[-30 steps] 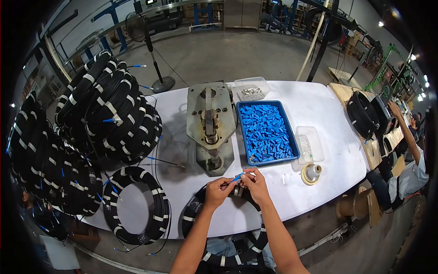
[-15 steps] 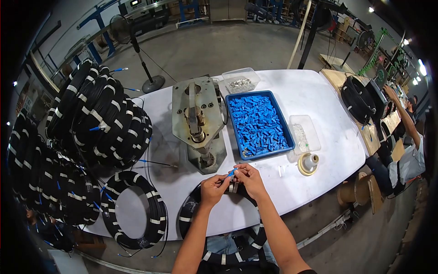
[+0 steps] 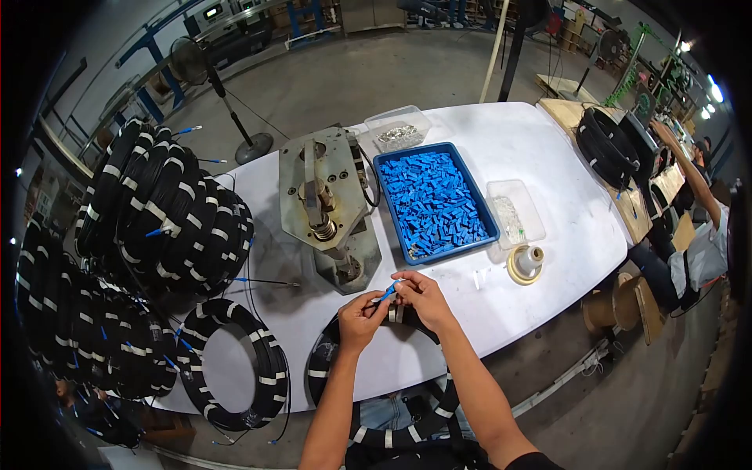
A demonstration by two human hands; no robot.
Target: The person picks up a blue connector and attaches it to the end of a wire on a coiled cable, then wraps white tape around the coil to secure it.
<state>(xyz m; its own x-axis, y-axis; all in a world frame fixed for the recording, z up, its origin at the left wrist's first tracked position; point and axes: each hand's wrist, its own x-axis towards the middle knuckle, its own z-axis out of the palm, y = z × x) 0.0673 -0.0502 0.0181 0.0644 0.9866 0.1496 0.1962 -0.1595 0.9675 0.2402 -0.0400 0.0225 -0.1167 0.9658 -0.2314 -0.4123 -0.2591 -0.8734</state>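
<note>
A small blue cable connector [image 3: 389, 291] is pinched between my two hands above the near edge of the table. My left hand [image 3: 361, 319] is closed on its lower end, where the cable seems to enter; the fingers partly hide that spot. On its upper tip, the thumb and fingers of my right hand [image 3: 424, 299] are closed. Beneath my wrists lies a coil of black cable [image 3: 319, 368] bound with white tape, hanging over the table edge onto my lap. Just beyond the hands stands a blue tray [image 3: 452, 260] full of loose blue connector pieces [image 3: 439, 205].
A metal hand press [image 3: 323, 196] stands left of the tray. Taped black coils [image 3: 168, 211] are piled at the left, with a single coil [image 3: 270, 352] nearer. Clear plastic boxes [image 3: 535, 205] and a tape roll [image 3: 525, 265] sit around the tray. Another person [image 3: 701, 235] works far right.
The view has shifted a little, so the table things appear slightly further left and higher. My fingers have moved on the connector, and more of its blue body shows between them.
</note>
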